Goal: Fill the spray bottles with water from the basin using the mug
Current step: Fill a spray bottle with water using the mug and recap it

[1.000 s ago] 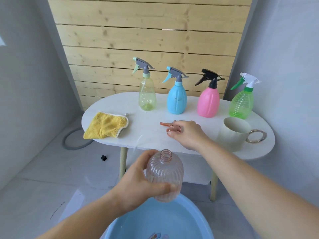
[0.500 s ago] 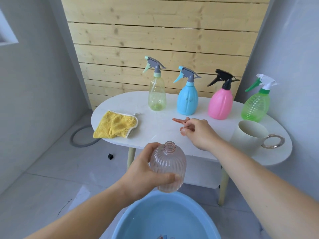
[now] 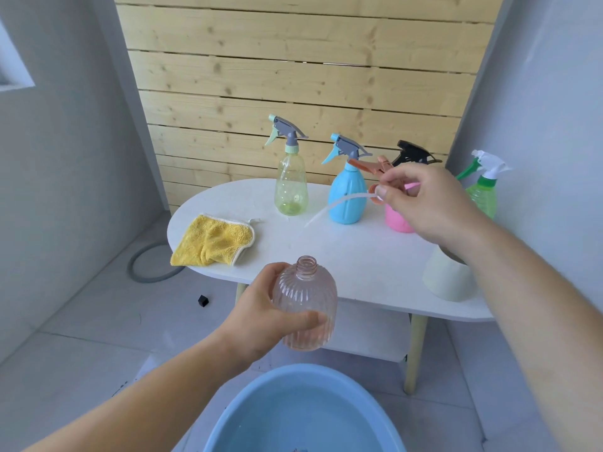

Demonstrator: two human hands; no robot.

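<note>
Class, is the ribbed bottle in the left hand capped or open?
Open: the bottle has a bare neck; the right hand holds a sprayer head.

bright soft daylight, barely any hard shadows, faint sheen on the floor tiles (image 3: 163, 340), fisheye lean at the edges, right hand (image 3: 430, 203) slightly smeared, rest sharp

Bottle (image 3: 305, 308) in left hand (image 3: 254, 321), basin (image 3: 303, 371) below. Sprayer (image 3: 368, 166) in right hand (image 3: 430, 203) above table (image 3: 359, 256). Cloth (image 3: 212, 241) left of left hand; mug (image 3: 447, 282) under right forearm.
</note>
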